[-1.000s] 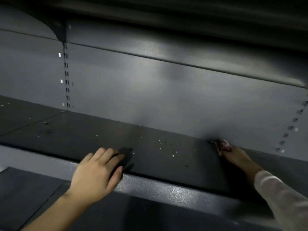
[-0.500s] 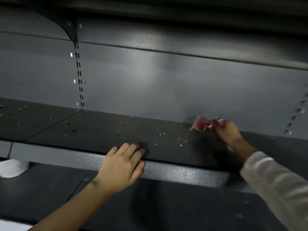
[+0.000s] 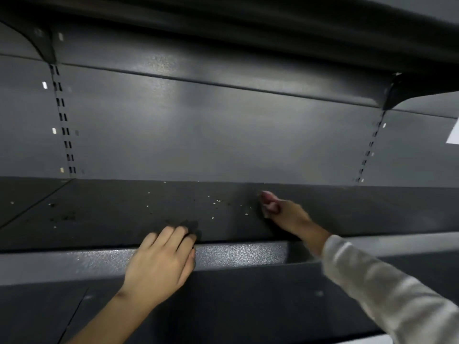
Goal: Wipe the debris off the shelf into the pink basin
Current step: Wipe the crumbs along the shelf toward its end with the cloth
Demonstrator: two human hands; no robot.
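Observation:
A dark grey metal shelf [image 3: 124, 219] runs across the view with small white debris [image 3: 216, 202] scattered over its middle. My right hand [image 3: 288, 216] grips a small pink cloth [image 3: 269, 203] and holds it on the shelf just right of the crumbs. My left hand [image 3: 161, 259] rests flat over the shelf's front lip with its fingers straight, fingertips on the shelf surface. Darker specks [image 3: 62, 217] lie on the left part of the shelf. The pink basin is not in view.
The shelf above [image 3: 223, 33] overhangs the work area, held by brackets [image 3: 395, 93] at left and right. Slotted uprights [image 3: 64, 125] run down the back panel. A lower shelf [image 3: 223, 306] lies below the hands. A white paper edge [image 3: 453, 132] shows at far right.
My right hand has slid the pink cloth along the shelf toward the crumbs, from far right and back. My left hand has stayed on the front lip. The view has shifted.

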